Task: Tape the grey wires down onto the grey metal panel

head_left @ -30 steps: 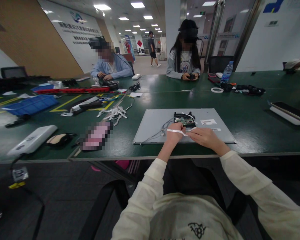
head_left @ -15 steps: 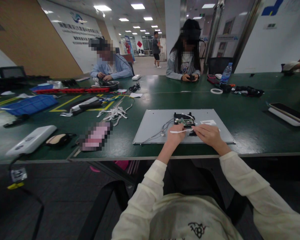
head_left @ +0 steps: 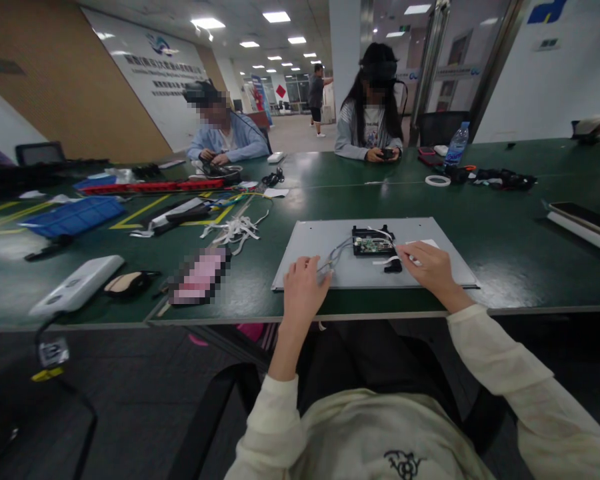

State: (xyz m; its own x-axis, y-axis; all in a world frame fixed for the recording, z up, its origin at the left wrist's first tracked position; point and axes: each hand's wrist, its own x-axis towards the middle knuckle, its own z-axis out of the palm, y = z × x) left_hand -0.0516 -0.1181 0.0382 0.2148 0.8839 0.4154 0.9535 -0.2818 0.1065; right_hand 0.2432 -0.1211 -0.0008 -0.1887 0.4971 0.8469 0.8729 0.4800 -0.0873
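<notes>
A grey flat panel [head_left: 300, 233] lies on the green table with a black-framed circuit board [head_left: 374, 244] on it. My left hand [head_left: 304, 287] is over the panel's left part, fingers apart, beside a grey cable [head_left: 341, 248] that runs to the board. To the right of the board, my right hand [head_left: 430, 270] has thumb and fingers pinched together, with a bit of white strip showing at the tips. Another white strip [head_left: 383, 261] shows below the board, by a small black part [head_left: 393, 266]. A small white scrap [head_left: 322, 326] appears just below the table edge.
Left of the panel are loose white strips [head_left: 237, 231], a pink phone [head_left: 200, 277], a mouse [head_left: 129, 283], a white power strip [head_left: 77, 285] and a blue tray [head_left: 75, 215]. A tape roll [head_left: 437, 181] and bottle [head_left: 457, 145] stand farther back. Two people sit opposite.
My left hand has let go of the white strip and moved left and nearer to me, its fingers opening. My right hand has shifted slightly right, off the board.
</notes>
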